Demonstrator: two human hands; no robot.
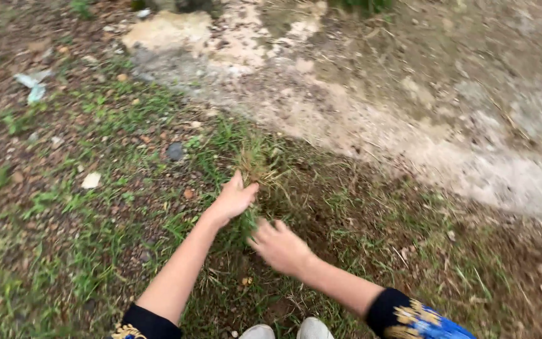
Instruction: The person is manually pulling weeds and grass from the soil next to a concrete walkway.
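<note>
My left hand [233, 199] grips the light, limp grass tuft [260, 164] low at 12 o'clock, while my right hand [280, 246] hovers half-curled, blurred.

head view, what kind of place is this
Likely an outdoor yard edge or roadside: patchy grass on bare soil, a pale concrete or dirt path, and a grass tuft that the left hand grips beside the right hand.

I'm seeing bare forearms, black sleeves [389, 309] showing gold embroidery, blue on the right one, and pale shoes [286, 329].
</note>
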